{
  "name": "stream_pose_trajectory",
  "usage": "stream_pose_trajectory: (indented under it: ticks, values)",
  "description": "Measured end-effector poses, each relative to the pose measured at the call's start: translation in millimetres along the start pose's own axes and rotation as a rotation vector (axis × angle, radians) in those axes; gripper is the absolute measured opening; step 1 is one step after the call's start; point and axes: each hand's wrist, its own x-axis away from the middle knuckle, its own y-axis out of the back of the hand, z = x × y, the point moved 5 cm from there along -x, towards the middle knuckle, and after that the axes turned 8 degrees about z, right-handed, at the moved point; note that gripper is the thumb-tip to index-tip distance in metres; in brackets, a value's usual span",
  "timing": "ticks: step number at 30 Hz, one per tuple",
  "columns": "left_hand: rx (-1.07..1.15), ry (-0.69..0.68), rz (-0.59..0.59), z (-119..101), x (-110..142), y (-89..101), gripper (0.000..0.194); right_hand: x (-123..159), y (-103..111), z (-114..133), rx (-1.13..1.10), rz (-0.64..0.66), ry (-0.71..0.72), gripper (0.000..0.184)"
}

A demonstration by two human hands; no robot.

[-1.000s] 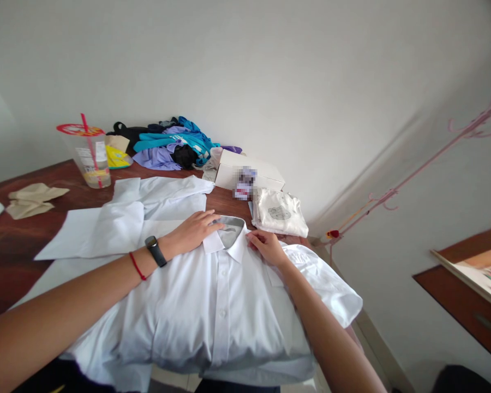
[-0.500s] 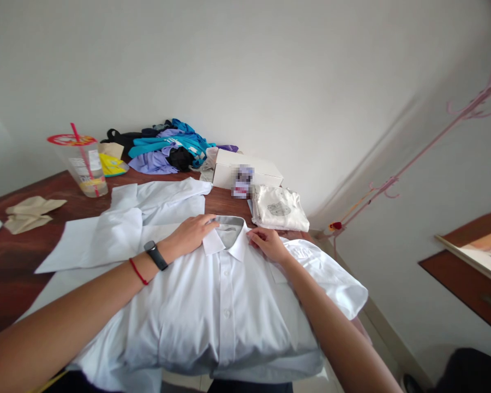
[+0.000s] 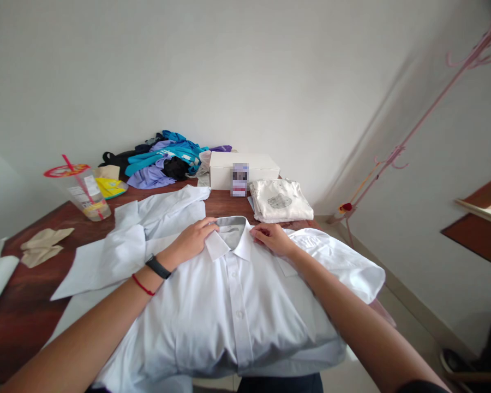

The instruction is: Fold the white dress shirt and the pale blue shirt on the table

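A white button-up shirt [image 3: 204,311] lies front up on the table, its collar toward the far side and its lower part hanging over the near edge. My left hand [image 3: 193,240] is closed on the left side of the collar [image 3: 218,245], the thumb hidden. At the collar's right side, my right hand [image 3: 275,238] pinches the shirt by the shoulder with bent fingers. The shirt's right sleeve [image 3: 343,259] spreads past my right forearm. More white cloth [image 3: 167,210] lies bunched beyond my left hand; where it joins the shirt, if anywhere, I cannot tell.
On the brown table [image 3: 12,349] stand a plastic cup with a straw [image 3: 85,196] and a white box [image 3: 216,169]. Folded cream cloth [image 3: 280,199] lies near the box. Behind are piled clothes [image 3: 159,161]; a crumpled tan napkin [image 3: 45,245] lies left. A pink rack [image 3: 429,120] leans in view at right.
My view has tilted and shifted slightly, so the table items appear displaced. Both hands stay at the collar, with hardly any movement against the shirt.
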Motion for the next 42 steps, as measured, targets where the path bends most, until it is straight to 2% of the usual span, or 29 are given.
stream_pose_trajectory:
  ticks: [3,10,16,20,23,30,36,42]
  values:
    - [0.048,0.023,-0.014,-2.6,-0.9,4.3,0.039,0.3,0.2,1.6,0.011,-0.004,0.011,0.030]
    - [0.070,0.011,-0.022,-2.3,-0.4,2.2,0.044,0.6,1.7,5.9,0.014,-0.009,0.029,0.030]
    - [0.039,-0.066,-0.039,-6.0,1.3,4.8,0.062,2.2,1.3,5.9,-0.013,-0.002,0.013,0.031]
    - [0.046,-0.142,0.070,-19.8,5.1,7.3,0.075,2.5,0.9,6.8,-0.012,0.001,-0.005,0.032]
    - [0.031,-0.172,0.152,-28.6,8.2,8.0,0.075,2.0,0.8,6.3,0.002,0.001,0.005,0.032]
    - [-0.003,-0.156,0.253,-28.7,10.6,8.1,0.083,-0.1,0.2,0.1,0.016,-0.006,0.019,0.031]
    - [-0.029,-0.139,0.244,-32.3,9.6,11.2,0.070,0.6,0.1,3.6,0.027,0.003,0.006,0.032]
    - [-0.007,-0.173,0.168,-36.0,8.2,11.5,0.060,1.4,0.2,5.1,0.020,-0.001,0.007,0.032]
